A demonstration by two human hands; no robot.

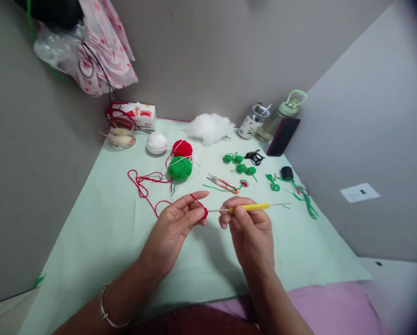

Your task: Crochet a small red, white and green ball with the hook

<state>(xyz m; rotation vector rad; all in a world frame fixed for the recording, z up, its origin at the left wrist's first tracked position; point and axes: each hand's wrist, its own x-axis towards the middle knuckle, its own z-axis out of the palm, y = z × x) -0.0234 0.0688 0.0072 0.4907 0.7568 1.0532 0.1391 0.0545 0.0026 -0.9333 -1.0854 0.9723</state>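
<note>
Between the thumb and fingers of my left hand (175,225) is a small piece of red crochet (204,213), partly hidden by the fingertips. A strand of red yarn (142,190) runs over the raised index finger and trails back across the table. My right hand (252,228) grips a crochet hook (252,207) by its yellow handle. The hook's thin metal shaft reaches left to the red piece; its tip is hidden there. Beyond my hands, a red yarn ball (182,149) touches a green yarn ball (180,169).
Thread snips (222,183) lie past my hands, near small green crocheted pieces (241,168) and a black hair clip (255,157). Along the back are a white yarn ball (156,143), fluffy stuffing (211,128), a pen cup (253,123), a bottle (281,116) and a phone (284,136).
</note>
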